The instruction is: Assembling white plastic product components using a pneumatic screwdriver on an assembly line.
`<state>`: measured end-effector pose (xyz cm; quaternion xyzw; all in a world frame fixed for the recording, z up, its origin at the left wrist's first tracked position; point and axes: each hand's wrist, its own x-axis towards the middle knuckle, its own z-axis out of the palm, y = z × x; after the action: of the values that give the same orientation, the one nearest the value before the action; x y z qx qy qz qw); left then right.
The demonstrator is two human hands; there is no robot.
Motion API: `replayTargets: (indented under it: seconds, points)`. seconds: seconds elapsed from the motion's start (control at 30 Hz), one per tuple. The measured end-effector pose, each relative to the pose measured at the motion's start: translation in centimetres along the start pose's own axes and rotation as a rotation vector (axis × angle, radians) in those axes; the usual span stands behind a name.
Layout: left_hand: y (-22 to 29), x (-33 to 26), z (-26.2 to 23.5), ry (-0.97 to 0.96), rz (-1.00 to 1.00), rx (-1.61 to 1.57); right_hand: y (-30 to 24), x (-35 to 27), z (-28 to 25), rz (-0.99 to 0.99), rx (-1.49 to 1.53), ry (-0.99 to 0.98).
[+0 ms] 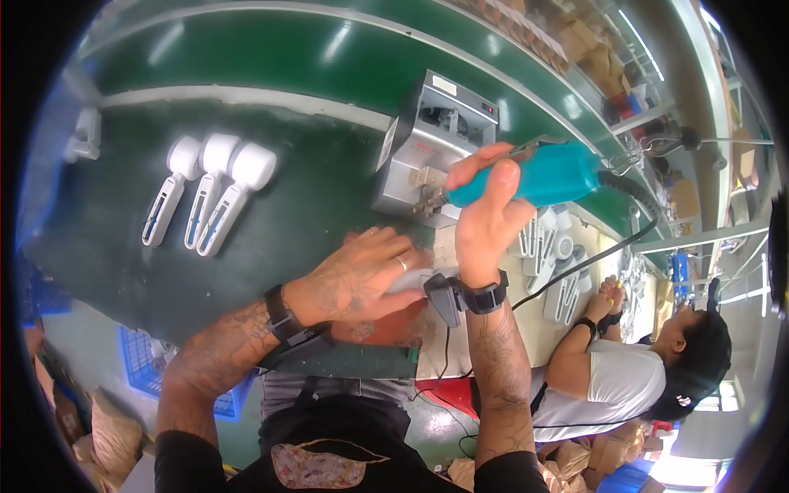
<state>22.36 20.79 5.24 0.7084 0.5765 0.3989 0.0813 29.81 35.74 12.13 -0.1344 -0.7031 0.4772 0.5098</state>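
My right hand [491,205] is wrapped round a teal electric screwdriver [552,174], its dark cable running off the rear end. The driver's tip is at the front of a grey metal screw feeder [400,164]; whether a screw sits on it is too small to tell. Lower down, my left hand [353,275] has its fingers curled over a pale grey-white part [408,281], mostly hidden by the hand, above a reddish-brown pad [374,324]. Off to the left lie white round-headed handles, among them a white handle [234,197], with long slots along their grips.
More white handles [567,246] lie on the bench to the right of my right arm. Beyond them a co-worker in a white shirt [616,378] works at the same bench. A blue crate [136,361] stands below the left edge. The screwdriver's cable [575,267] loops across the right side.
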Motion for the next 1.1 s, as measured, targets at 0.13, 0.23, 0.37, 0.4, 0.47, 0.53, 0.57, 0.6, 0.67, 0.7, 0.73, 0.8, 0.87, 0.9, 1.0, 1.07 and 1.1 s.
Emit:
replayTargets:
  seconds: [0.13, 0.23, 0.37, 0.4, 0.47, 0.53, 0.57, 0.6, 0.67, 0.7, 0.73, 0.8, 0.87, 0.9, 1.0, 1.07, 1.1]
  points:
    - [0.3, 0.2, 0.0, -0.020, -0.004, -0.003, 1.1, -0.3, -0.4, 0.019, 0.070, -0.042]
    - [0.2, 0.0, 0.0, -0.033, -0.003, -0.009, 0.6, -0.6, -0.3, 0.042, 0.061, -0.060]
    - [0.3, -0.3, -0.1, -0.021, -0.065, -0.025, -1.4, -2.8, -1.1, 0.159, 0.090, -0.072]
    - [0.3, -0.3, -0.1, -0.023, -0.080, -0.028, -2.4, -3.5, -1.5, 0.186, 0.235, -0.026]
    - [0.1, 0.2, 0.3, -0.013, -0.034, -0.045, -3.9, -4.8, -3.5, 0.198, 0.313, -0.036]
    - [0.0, 0.1, 0.4, 0.000, -0.040, -0.046, -5.0, -6.0, -4.4, 0.230, 0.166, -0.073]
    - [0.0, 0.1, 0.4, 0.015, -0.034, -0.046, -5.2, -6.5, -4.4, 0.243, 0.130, -0.076]
    - [0.0, 0.2, 0.3, 0.012, -0.035, -0.052, -5.3, -6.9, -4.5, 0.248, 0.126, -0.073]
    - [0.1, 0.2, 0.0, 0.013, -0.015, -0.037, -5.5, -7.4, -4.7, 0.257, 0.080, -0.105]
    - [0.2, 0.3, 0.0, 0.009, -0.011, -0.042, -5.4, -7.6, -4.7, 0.263, 0.073, -0.073]
    - [0.3, 0.3, 0.0, -0.008, -0.048, -0.051, -5.3, -7.7, -4.8, 0.265, 0.074, -0.070]
    - [0.4, 0.1, 0.0, -0.028, -0.086, -0.060, -5.1, -7.9, -5.0, 0.288, 0.107, -0.081]
    - [0.5, 0.2, 0.0, -0.041, -0.096, -0.069, -5.0, -8.2, -5.1, 0.286, 0.110, -0.068]
    - [0.5, 0.2, 0.0, -0.044, -0.096, -0.070, -5.0, -8.3, -5.1, 0.284, 0.114, -0.057]
    - [0.4, 0.2, 0.2, -0.041, -0.081, -0.075, -4.2, -8.6, -5.3, 0.286, 0.168, -0.102]
    - [0.5, 0.3, 0.3, -0.043, -0.084, -0.053, -4.0, -8.9, -5.1, 0.277, 0.147, -0.089]
    - [0.5, 0.5, 0.3, -0.049, -0.084, -0.059, -3.8, -9.0, -5.0, 0.263, 0.127, -0.081]
